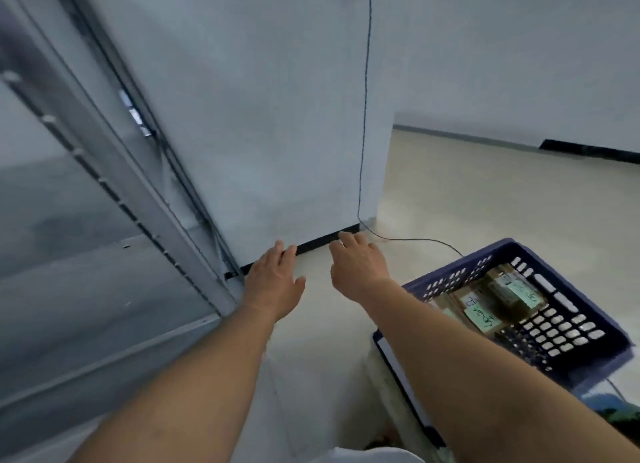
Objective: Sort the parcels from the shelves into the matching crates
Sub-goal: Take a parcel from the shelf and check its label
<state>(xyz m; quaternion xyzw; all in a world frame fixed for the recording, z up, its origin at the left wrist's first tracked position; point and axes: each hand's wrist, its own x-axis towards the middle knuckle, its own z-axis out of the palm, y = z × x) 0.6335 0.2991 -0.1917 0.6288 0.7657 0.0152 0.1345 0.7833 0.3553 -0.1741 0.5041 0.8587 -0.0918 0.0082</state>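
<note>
A dark blue perforated crate (568, 327) sits low on the right, tilted in view. Inside it lie brown parcels (485, 303) with pale green handwritten labels. My left hand (273, 282) is stretched forward with straight fingers and holds nothing. My right hand (356, 265) reaches forward beside it, fingers relaxed and empty, just left of the crate. A grey metal shelf unit (114, 199) fills the left side; no parcels show on the visible shelves.
A white wall (277, 116) with a black skirting strip stands straight ahead. A thin dark cable (363, 116) hangs down it and trails across the pale floor (485, 192) toward the crate. A white object sits under the crate's near edge.
</note>
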